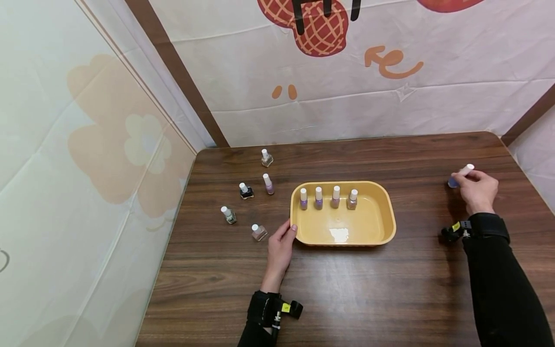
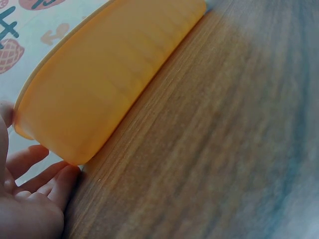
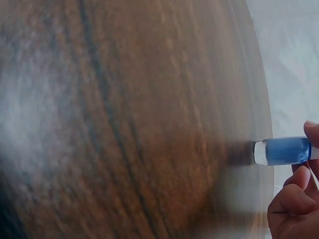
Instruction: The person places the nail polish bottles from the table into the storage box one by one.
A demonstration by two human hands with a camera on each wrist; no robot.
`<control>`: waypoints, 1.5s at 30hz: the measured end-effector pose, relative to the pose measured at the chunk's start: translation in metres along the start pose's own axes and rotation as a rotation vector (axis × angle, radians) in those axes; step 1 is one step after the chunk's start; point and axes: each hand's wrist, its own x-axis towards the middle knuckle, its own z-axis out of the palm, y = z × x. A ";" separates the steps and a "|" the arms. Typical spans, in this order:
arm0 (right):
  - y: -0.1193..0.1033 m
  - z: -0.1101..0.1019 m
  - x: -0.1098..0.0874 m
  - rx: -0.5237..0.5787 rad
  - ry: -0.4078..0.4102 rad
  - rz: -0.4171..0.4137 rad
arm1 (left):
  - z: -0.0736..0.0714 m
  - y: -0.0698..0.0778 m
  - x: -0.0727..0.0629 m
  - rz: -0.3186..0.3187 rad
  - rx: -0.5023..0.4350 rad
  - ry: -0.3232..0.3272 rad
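At the right of the table my right hand (image 1: 479, 190) pinches a nail polish bottle with blue polish (image 3: 286, 150) and a white cap. In the right wrist view it is tilted onto its side, its glass base pointing away from the fingers. My left hand (image 1: 281, 248) holds the near left corner of a yellow tray (image 1: 342, 243), thumb at the rim and fingers against the outer wall. Inside the tray, several white-capped nail polish bottles (image 1: 319, 203) stand in a row along the far side, in purple and pinkish tones.
Left of the tray, several more bottles are scattered: a black one (image 1: 246, 193), a greenish one (image 1: 231, 217), a pinkish one (image 1: 259, 233), a purple one (image 1: 269, 187) and a greyish one (image 1: 267, 160). A printed cloth (image 1: 347, 113) hangs behind the wooden table (image 1: 338, 299).
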 end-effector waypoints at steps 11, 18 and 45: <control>0.000 -0.001 0.003 -0.036 0.007 -0.016 | 0.001 0.001 -0.001 -0.002 0.000 0.006; 0.004 0.001 0.005 -0.138 0.046 -0.056 | 0.002 0.003 -0.002 -0.008 0.005 0.011; 0.001 -0.002 0.007 -0.058 0.100 -0.070 | 0.004 0.004 -0.002 0.014 -0.009 0.027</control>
